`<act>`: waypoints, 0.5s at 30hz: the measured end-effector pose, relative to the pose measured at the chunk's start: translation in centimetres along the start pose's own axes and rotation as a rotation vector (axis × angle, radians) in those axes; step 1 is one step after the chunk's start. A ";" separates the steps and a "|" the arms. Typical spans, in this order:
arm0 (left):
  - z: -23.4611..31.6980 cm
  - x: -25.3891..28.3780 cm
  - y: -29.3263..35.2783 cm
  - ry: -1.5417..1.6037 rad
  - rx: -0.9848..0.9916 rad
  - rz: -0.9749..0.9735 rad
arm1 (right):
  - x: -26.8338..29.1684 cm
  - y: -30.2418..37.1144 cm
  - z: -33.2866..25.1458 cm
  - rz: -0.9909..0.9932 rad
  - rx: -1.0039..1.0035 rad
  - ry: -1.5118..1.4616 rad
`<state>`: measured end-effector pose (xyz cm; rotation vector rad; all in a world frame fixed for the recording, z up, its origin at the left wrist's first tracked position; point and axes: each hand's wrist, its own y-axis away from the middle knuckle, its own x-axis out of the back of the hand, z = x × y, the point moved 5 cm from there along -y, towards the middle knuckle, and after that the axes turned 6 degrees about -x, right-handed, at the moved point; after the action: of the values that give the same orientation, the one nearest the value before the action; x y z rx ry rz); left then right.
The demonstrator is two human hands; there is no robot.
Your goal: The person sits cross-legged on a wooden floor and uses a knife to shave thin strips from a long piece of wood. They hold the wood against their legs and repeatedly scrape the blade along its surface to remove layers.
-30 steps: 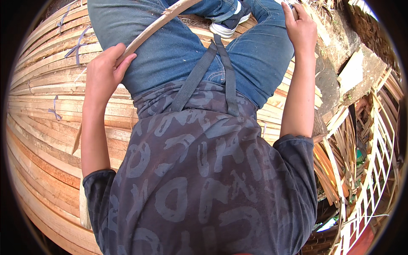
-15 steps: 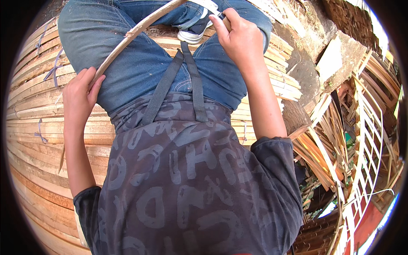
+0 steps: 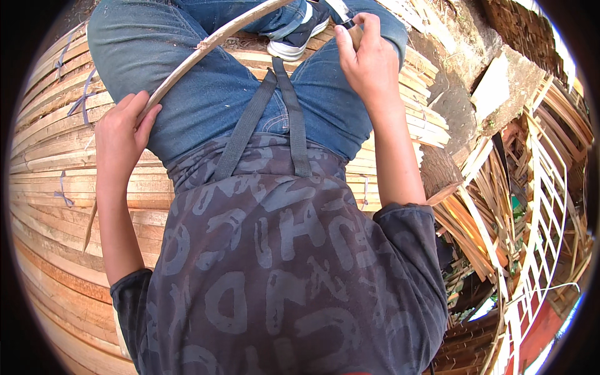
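My left hand [image 3: 127, 125] is closed around the lower part of a long, narrow wooden strip [image 3: 215, 40], which bows up over my thigh and leaves the view at the top. Its thin tail end [image 3: 91, 228] shows beside my left forearm. Over my other thigh, my right hand [image 3: 370, 65] is wrapped around the wooden handle of a knife [image 3: 356, 36]. The knife's bright blade [image 3: 338, 9] points up and left, apart from the visible length of the strip; its tip is cut off by the top edge.
Beneath me lie tied bundles of flat wooden slats [image 3: 44, 181]. On the right are a large rock [image 3: 450, 119], loose split strips [image 3: 484, 231] and a white lattice frame [image 3: 537, 231]. My shoe [image 3: 297, 40] rests between my legs.
My right hand has moved right and slightly down with the knife, away from the wooden strip. My left hand keeps its hold, and the whole view has shifted a little.
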<state>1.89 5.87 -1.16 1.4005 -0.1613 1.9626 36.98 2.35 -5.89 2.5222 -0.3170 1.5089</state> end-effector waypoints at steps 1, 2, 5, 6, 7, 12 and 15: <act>0.1 0.1 -0.1 0.010 0.003 -0.001 | -0.4 0.4 -0.4 -0.059 0.022 -0.019; 0.1 0.2 -0.1 0.021 0.007 -0.002 | -0.3 0.6 -1.0 -0.102 0.006 -0.003; 0.1 0.3 -0.2 0.021 -0.010 -0.001 | 0.6 0.3 -1.1 -0.037 0.131 -0.064; 0.1 0.2 -0.2 0.015 -0.020 0.000 | 1.1 -0.1 -0.4 -0.001 0.200 -0.054; 0.0 0.2 -0.1 0.012 -0.020 0.005 | 1.7 -0.6 0.5 0.035 0.270 -0.047; 0.0 0.1 -0.2 -0.022 -0.002 -0.004 | 3.4 -3.3 8.2 -0.011 0.007 0.226; -0.5 0.1 -0.2 -0.005 -0.009 -0.001 | 2.1 -2.1 6.0 0.082 0.028 0.238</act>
<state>1.67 6.31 -1.34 1.3995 -0.1717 1.9558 43.57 2.56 -6.96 2.3426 -0.3686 1.8333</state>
